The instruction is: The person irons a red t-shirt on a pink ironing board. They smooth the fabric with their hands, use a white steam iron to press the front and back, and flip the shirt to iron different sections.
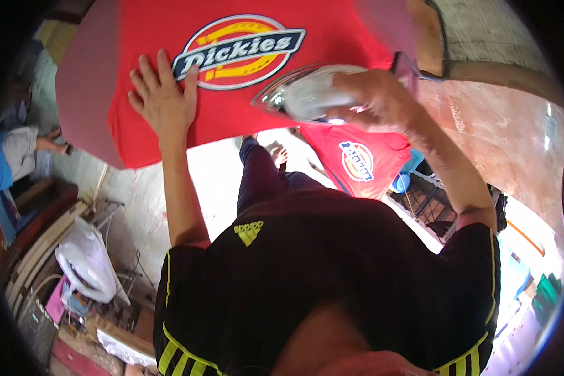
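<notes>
A red shirt (150, 135) with a printed oval emblem in yellow, white and dark blue is spread over a mauve ironing board (84, 94). My left hand (164, 97) lies flat on the fabric beside the emblem's left end, fingers spread. Wrapped round the handle of a clothes iron (307, 97), my right hand (382, 100) is closed. The iron's pointed tip faces left, just below the emblem, with its soleplate over the red cloth. Its handle is mostly hidden by my fingers, and the hand is slightly blurred.
A second red garment (373, 150) with a similar emblem hangs below the board's near edge. Another person's hand (53, 143) shows at the far left. A white plastic bag (84, 257) sits among clutter at the lower left. A dark wire rack (435, 200) stands at right.
</notes>
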{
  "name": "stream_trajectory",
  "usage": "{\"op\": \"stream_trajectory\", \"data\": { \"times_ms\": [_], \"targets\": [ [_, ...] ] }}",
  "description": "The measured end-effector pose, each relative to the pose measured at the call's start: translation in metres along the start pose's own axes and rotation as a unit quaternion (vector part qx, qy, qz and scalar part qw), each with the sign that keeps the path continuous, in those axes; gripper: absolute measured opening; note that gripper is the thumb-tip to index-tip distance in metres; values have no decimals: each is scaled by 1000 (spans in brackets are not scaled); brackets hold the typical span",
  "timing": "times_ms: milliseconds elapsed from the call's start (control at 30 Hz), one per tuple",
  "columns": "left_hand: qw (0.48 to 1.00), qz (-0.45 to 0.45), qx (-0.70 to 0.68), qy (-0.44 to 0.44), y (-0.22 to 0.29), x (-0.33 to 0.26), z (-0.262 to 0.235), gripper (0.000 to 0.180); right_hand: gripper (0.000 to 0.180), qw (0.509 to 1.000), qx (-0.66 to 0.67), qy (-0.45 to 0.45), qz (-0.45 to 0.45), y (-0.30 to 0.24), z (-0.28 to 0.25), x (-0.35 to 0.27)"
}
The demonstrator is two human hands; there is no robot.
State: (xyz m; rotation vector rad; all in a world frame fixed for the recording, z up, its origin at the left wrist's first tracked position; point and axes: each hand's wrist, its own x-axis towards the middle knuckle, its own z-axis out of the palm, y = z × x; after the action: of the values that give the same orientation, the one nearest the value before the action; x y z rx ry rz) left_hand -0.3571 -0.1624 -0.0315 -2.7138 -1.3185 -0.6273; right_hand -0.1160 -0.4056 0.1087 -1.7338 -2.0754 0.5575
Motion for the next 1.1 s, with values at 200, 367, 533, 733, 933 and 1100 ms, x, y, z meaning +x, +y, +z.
{"op": "stream_trajectory", "data": {
  "times_ms": [200, 367, 533, 733, 933, 1100],
  "targets": [
    [1000, -10, -1, -12, -3, 1, -4, 71, 34, 989, 13, 5, 148, -26, 11, -10],
    [1000, 3, -2, -4, -1, 5, -10, 70, 35, 957, -24, 140, 251, -6, -14, -40],
    [1000, 5, 3, -31, 2, 8, -14, 69, 35, 925, 20, 268, 267, 41, -56, -27],
    [998, 6, -13, -65, 4, 6, -25, 65, 40, 925, -34, 287, 246, 111, -64, 54],
    [983, 69, -168, -25, 28, 64, -24, 46, 36, 917, -70, 283, 272, 123, -73, 92],
    [938, 174, -296, 45, 93, 204, 32, 36, 33, 895, -54, 317, 308, 122, -70, 89]
  ]
}}
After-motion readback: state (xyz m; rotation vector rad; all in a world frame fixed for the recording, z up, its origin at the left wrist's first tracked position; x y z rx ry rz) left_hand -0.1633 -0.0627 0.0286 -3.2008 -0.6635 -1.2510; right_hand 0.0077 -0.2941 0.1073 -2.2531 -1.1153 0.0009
